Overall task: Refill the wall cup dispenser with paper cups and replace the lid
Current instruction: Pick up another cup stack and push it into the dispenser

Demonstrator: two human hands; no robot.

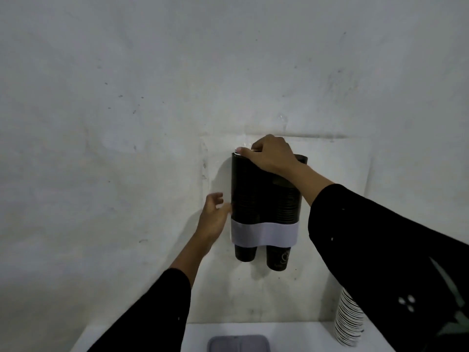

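The wall cup dispenser point(256, 196) has two dark see-through tubes joined by a white band point(264, 233). Stacked black paper cups fill the tubes, and one black cup point(245, 253) sticks out under the left tube and another point(278, 257) under the right. My right hand point(269, 154) is curled over the top of the left tube, fingertips on a white cup rim point(238, 149) that pokes out there. My left hand point(213, 217) is spread against the dispenser's left side, holding nothing. A grey lid point(238, 343) lies flat on the white table below.
The white table point(291, 336) runs along the bottom edge against the scuffed white wall point(152, 123). A tall stack of paper cups with white rims point(349, 321) stands on the table at the right, partly hidden behind my right sleeve.
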